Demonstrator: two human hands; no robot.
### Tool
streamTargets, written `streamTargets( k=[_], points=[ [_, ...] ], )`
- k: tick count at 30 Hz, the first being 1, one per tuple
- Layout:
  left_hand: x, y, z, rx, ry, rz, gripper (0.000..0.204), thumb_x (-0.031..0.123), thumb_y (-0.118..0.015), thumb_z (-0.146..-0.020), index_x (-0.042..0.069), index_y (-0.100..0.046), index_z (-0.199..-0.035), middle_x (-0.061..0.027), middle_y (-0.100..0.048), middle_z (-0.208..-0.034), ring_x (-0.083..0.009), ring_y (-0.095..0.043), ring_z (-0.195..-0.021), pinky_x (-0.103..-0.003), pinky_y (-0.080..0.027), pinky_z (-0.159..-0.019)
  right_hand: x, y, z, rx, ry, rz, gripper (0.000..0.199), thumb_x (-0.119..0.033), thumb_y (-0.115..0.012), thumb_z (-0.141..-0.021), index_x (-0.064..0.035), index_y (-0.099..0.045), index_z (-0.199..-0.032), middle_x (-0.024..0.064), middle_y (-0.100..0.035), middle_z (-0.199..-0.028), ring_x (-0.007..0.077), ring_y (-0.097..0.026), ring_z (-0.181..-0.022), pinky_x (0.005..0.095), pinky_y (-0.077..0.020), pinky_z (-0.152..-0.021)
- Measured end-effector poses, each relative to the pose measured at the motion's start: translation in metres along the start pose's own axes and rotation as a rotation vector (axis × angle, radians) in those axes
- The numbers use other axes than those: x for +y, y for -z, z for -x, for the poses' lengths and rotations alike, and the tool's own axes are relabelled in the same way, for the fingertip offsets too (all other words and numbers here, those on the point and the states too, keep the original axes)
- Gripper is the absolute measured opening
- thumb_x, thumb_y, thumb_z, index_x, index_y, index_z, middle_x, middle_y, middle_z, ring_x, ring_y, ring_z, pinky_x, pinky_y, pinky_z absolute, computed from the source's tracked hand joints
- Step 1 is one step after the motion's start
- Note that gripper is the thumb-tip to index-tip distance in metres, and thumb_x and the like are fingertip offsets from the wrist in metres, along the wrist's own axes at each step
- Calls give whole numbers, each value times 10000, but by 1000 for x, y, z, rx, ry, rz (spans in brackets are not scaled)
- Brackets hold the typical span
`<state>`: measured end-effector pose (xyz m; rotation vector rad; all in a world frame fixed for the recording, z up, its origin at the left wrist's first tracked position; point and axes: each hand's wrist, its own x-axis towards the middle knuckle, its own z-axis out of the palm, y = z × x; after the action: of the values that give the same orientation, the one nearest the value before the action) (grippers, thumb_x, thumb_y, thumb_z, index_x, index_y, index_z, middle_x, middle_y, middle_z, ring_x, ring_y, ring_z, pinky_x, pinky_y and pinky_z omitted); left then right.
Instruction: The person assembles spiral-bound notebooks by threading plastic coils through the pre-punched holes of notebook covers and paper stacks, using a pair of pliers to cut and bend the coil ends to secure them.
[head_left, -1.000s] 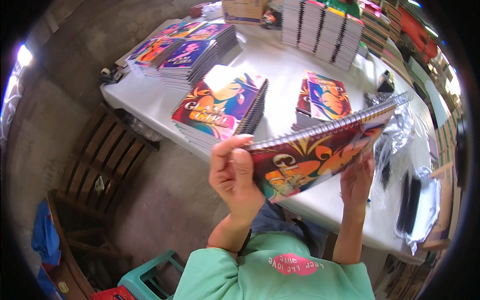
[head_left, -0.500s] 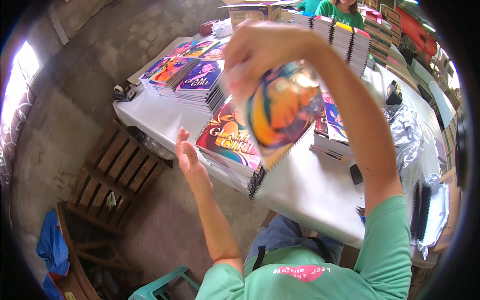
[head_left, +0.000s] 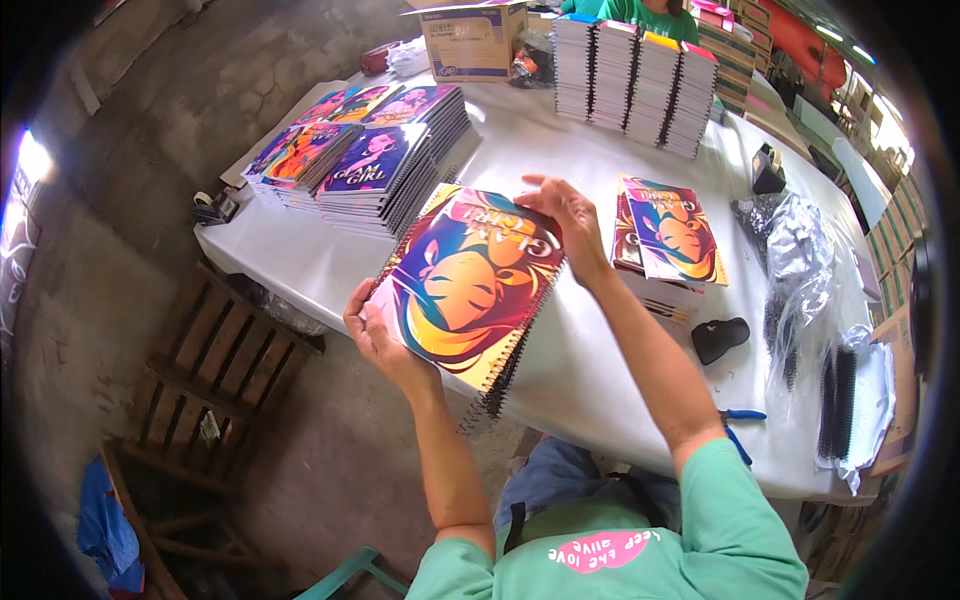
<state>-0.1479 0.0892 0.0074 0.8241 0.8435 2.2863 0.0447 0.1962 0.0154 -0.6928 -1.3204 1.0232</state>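
Observation:
A spiral notebook (head_left: 455,285) with an illustrated face in orange, purple and yellow lies over a small stack near the table's front edge. Its cover is upside down to me, and the black coil runs along its right side. My left hand (head_left: 385,340) is closed at the notebook's left edge, some fingers hidden behind it. At the far right corner is my right hand (head_left: 570,218), its fingers apart and curved over the top edge. Black coils stick out from the stack's near corner, below the notebook.
Notebook stacks (head_left: 375,165) fill the table's far left. Another stack (head_left: 675,235) stands to the right, before upright spiral-bound blocks (head_left: 635,90). Blue-handled pliers (head_left: 740,430), a black object (head_left: 720,340) and clear plastic (head_left: 800,260) lie at the right. A co-worker (head_left: 655,18) is behind.
My right hand has brought the notebook down from in front of me onto the stack and loosened its fingers. The left hand has come in to the notebook's left edge.

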Motion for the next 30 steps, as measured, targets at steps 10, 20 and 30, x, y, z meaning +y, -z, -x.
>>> streamTargets(
  k=[10,20,30],
  points=[
    [-13,8,-14,103,-147,-397,343,318,-370,-984,7,-458,-1098,-114,-513,-1041,-184,-502,-1016,-342,-409,-907,-4,-5,-16,170,-159,380,343,-297,-586,-836,-27,-656,-1036,150,-682,-940,236,-650,-871,317,-478,-800],
    [38,-107,128,-759,-450,-450,512,266,-585,-865,-30,-436,-1255,-196,-461,-1227,-324,-431,-1190,-418,-376,-967,-52,274,29,391,-732,1272,629,-558,-692,-709,-19,-631,-1026,198,-632,-932,270,-630,-882,387,-512,-723],
    [17,-141,164,-834,-694,-543,498,166,-634,-833,-11,-478,-1271,-204,-439,-1255,-371,-422,-1197,-474,-354,-979,-174,167,115,97,-2,1132,244,12,-655,-723,-55,-582,-945,118,-674,-815,202,-665,-680,309,-505,-591]
  ],
)
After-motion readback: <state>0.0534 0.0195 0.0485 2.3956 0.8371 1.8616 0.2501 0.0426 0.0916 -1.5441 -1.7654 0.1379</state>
